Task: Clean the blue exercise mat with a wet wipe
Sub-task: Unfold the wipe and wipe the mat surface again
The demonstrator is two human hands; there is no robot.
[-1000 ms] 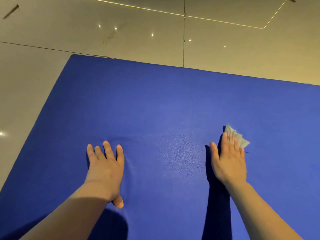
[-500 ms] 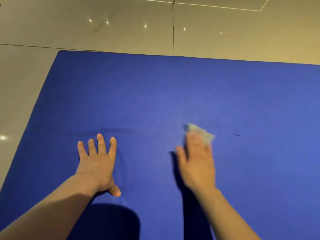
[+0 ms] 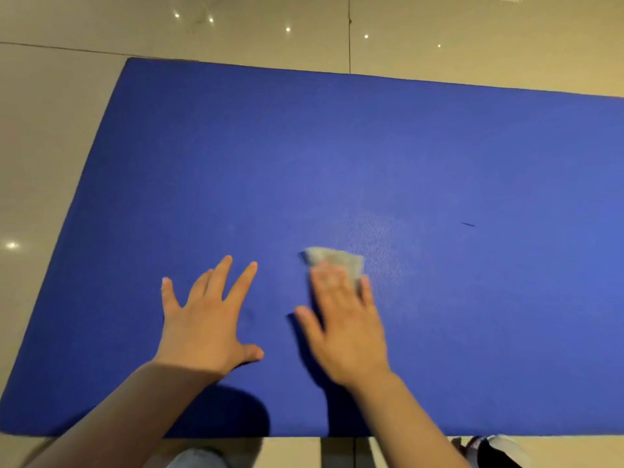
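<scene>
The blue exercise mat (image 3: pixel 337 157) lies flat on a tiled floor and fills most of the view. My right hand (image 3: pixel 344 322) lies flat on it with straight fingers pressing a crumpled white wet wipe (image 3: pixel 337 261), whose far edge sticks out past the fingertips. My left hand (image 3: pixel 206 319) rests flat on the mat with fingers spread, just left of the right hand and apart from it. A faint damp sheen shows on the mat right of the wipe. A small dark mark (image 3: pixel 468 224) sits on the mat further right.
Glossy beige floor tiles (image 3: pixel 50 163) surround the mat at the left, the far side and along its near edge. A knee in pale fabric (image 3: pixel 196 459) and a dark-and-white shoe (image 3: pixel 489 450) show at the bottom edge.
My right hand has slid the wipe leftward across the mat, away from the dark mark and close to my left hand. The left hand stayed planted, its fingers now spread wider.
</scene>
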